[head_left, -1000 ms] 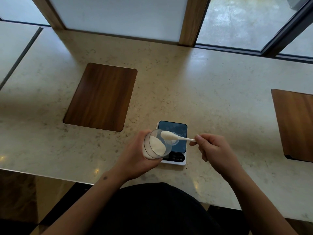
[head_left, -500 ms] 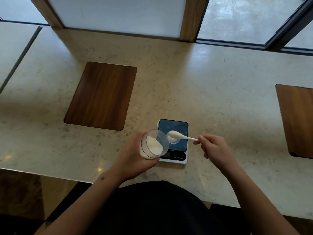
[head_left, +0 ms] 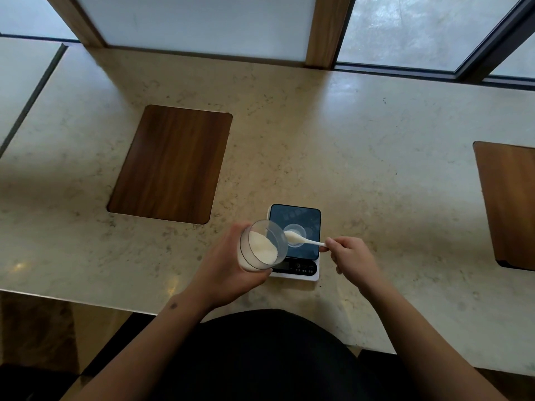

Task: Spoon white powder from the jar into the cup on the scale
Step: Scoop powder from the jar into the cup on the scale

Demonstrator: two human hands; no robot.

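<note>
My left hand (head_left: 228,270) grips a clear jar (head_left: 260,246) half full of white powder, tilted toward the right, just left of the scale. The scale (head_left: 301,218) has a dark top plate and a white base with a display at its near edge. A small clear cup (head_left: 296,230) stands on the plate. My right hand (head_left: 351,256) pinches the handle of a white spoon (head_left: 301,239). The spoon's bowl, heaped with powder, hovers over the cup, level with its rim.
The scale stands near the front edge of a pale stone counter (head_left: 362,157). A dark wooden inlay (head_left: 170,163) lies to the far left, another wooden panel (head_left: 509,204) at the right edge. Windows with wooden posts (head_left: 325,30) run along the back.
The spoon has left the jar's mouth and travelled right to a spot over the cup. The jar has stayed in my left hand, drifting slightly left.
</note>
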